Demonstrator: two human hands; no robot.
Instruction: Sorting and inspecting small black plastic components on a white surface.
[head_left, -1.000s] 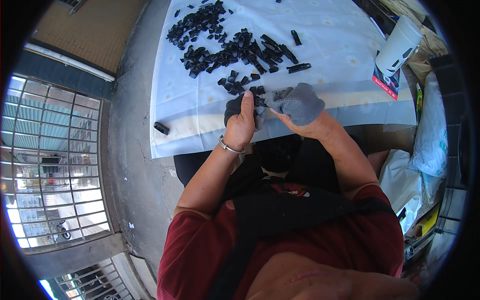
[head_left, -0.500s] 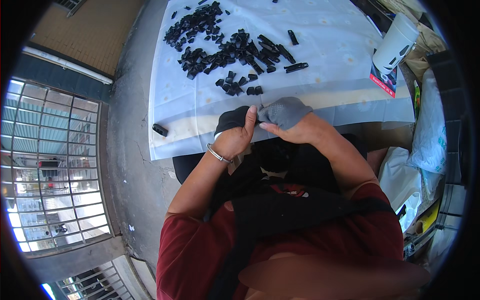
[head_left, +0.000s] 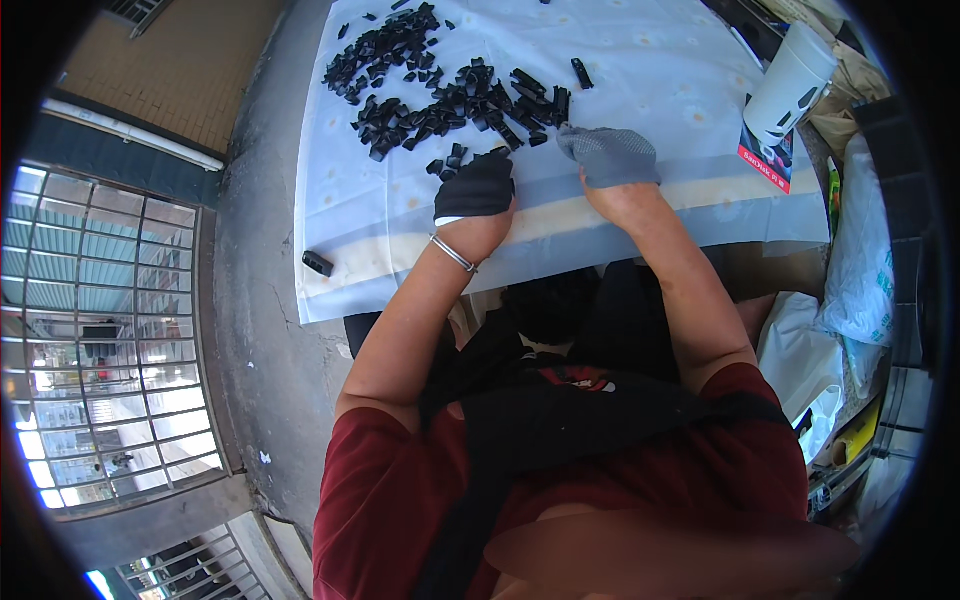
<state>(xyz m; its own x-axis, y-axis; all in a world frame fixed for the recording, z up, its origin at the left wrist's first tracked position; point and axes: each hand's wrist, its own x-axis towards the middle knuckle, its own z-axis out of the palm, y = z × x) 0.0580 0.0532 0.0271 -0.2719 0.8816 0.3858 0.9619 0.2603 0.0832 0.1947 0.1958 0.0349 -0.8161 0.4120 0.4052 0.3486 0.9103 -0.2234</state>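
- Left hand [head_left: 476, 188] in a dark glove, palm down on the bench [head_left: 650, 80] near its near edge, fingers loosely curled; whether anything sits inside that grip, impossible to tell.
- Right hand [head_left: 610, 158] in a grey glove, also low on the cloth, fingertips pointing toward the far edge; grip half closed, contents hidden by the glove.
- Pile of black pieces [head_left: 440, 90] spread across the far-left part of the bench, its long axis running left to right, from the far left corner toward the middle.
- Small cluster [head_left: 448, 160] lying just beyond the left fingertips, almost touching the dark glove.
- Right end of the pile [head_left: 545, 100] lying just beyond and left of the grey glove's fingertips, close but apart.
- Left hand nearer the cluster; right hand nearer the pile's right end; both a short reach toward the far edge.
- Single black piece [head_left: 318, 264] alone at the near left corner, well apart from both hands.
- White cup [head_left: 790, 75] standing at the right edge, with a red card [head_left: 765, 165] just beside it toward the near side.
- Metal bracelet [head_left: 452, 254] on the left wrist.
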